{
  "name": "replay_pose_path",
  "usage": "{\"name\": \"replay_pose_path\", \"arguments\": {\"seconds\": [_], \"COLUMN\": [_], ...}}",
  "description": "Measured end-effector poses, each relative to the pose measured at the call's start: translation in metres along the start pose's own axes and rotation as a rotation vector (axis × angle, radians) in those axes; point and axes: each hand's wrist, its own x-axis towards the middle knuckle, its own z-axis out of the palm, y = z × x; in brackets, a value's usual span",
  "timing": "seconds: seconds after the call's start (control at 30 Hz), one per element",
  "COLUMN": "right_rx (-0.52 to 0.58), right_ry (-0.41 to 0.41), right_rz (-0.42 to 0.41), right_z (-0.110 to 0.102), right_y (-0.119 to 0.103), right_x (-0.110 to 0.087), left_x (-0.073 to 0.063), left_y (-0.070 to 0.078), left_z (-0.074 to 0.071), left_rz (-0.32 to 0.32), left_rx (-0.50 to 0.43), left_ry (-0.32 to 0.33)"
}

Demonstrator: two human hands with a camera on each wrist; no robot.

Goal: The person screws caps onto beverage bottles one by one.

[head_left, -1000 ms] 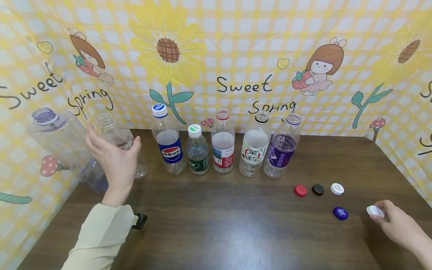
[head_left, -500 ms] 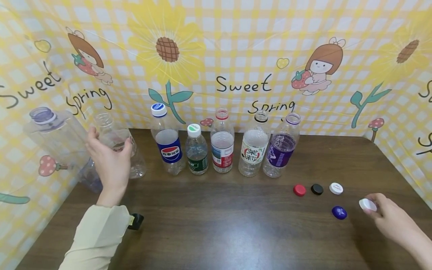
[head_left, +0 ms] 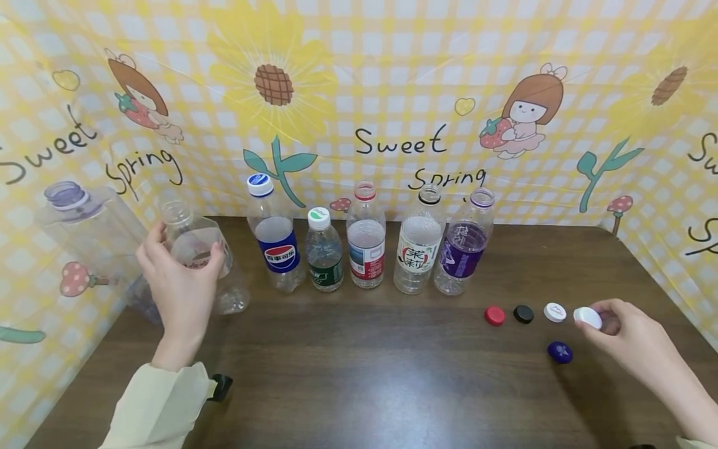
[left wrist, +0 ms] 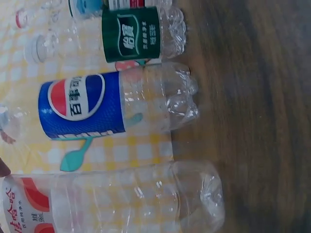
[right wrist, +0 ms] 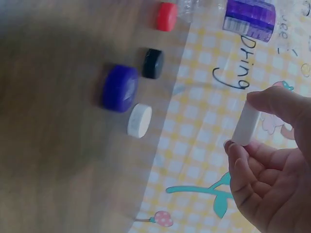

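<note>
My left hand (head_left: 178,280) holds a clear open-necked bottle (head_left: 232,290) around its upper part, thumb on the right side. In the left wrist view, that bottle's red-and-white label (left wrist: 34,206) shows, with a fingertip at the frame's left edge. Raised above the table at the right, my right hand (head_left: 636,330) pinches a white bottle cap (head_left: 588,318) between thumb and fingers. The same cap (right wrist: 246,125) appears edge-on in the right wrist view. Near it lie a second white cap (head_left: 555,312), a black cap (head_left: 523,313), a red cap (head_left: 495,315) and a larger purple-blue cap (head_left: 560,352).
A large clear bottle (head_left: 92,218) stands at far left. Along the back stand a capped Pepsi bottle (head_left: 280,252), a small green-labelled capped bottle (head_left: 325,262), and uncapped bottles with red (head_left: 367,249), white (head_left: 416,255) and purple labels (head_left: 462,249). Patterned cloth (head_left: 392,75) hangs behind the table (head_left: 336,374).
My right hand has moved left and up with the white cap, over beside the other caps. The left hand has closed round the clear bottle, whose base has shifted slightly toward the front.
</note>
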Motion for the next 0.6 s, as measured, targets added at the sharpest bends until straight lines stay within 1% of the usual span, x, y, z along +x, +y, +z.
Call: {"name": "replay_pose_path", "arguments": {"seconds": [0.13,0.3,0.4,0.47,0.6], "right_rx": [0.003,0.005,0.014,0.022,0.04], "right_ry": [0.011,0.037,0.037,0.03,0.036], "right_rz": [-0.022,-0.036,-0.038,-0.046,-0.061], "right_z": [-0.003,-0.007,-0.009,-0.011,-0.013], "right_y": [-0.014,-0.033,-0.043,-0.05,-0.064], "right_x": [0.006,0.016,0.021,0.023,0.027], "left_x": [-0.011,-0.024,-0.031,-0.037,-0.054], "left_y": [0.006,0.019,0.029,0.034,0.044], "left_z": [-0.008,-0.013,-0.013,-0.013,-0.007], "left_rz": [0.029,0.107,0.154,0.199,0.32], "left_rx": [0.003,0.022,0.011,-0.016,-0.067], "left_ry": [-0.021,-0.035,-0.047,-0.064,-0.138]}}
